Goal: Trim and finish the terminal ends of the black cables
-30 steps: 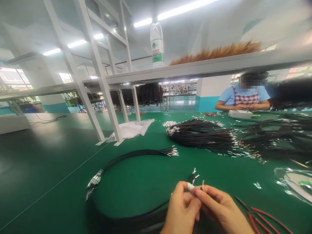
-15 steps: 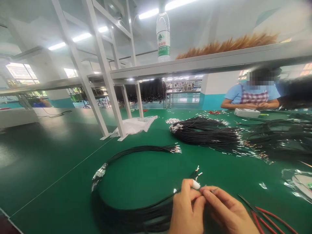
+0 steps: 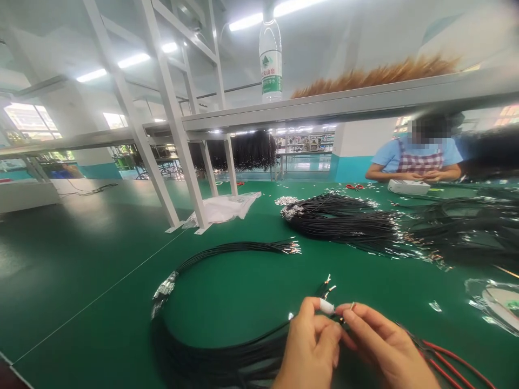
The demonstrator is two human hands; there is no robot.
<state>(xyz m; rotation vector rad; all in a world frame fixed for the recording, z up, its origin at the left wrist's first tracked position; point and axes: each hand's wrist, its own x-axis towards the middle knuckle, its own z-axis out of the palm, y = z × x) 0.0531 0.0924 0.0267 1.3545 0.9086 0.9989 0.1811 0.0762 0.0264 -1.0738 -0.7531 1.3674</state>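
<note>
Head view: left hand (image 3: pixel 310 343) and right hand (image 3: pixel 381 340) pinch a thin cable (image 3: pixel 342 320), each grip narrow. Probably light, flexible, delicate-ended; best held just behind the end.

A single camera, worn on the person's head, is looking forward and down across the green bench (image 3: pixel 243 297) from the side of its near edge, a short piece of which is showing at the lower left. The left hand (image 3: pixel 310 346) and right hand (image 3: pixel 385 346) are sitting nearest the lens, low and right of the middle. The line of sight is running on to the bench's far edge, where a co-worker (image 3: pixel 419 162) is appearing front-on, much farther off. Higher up, the wide view is catching the shelf (image 3: pixel 324 111) along its front edge and ceiling lights (image 3: pixel 133 60) beyond.
</note>
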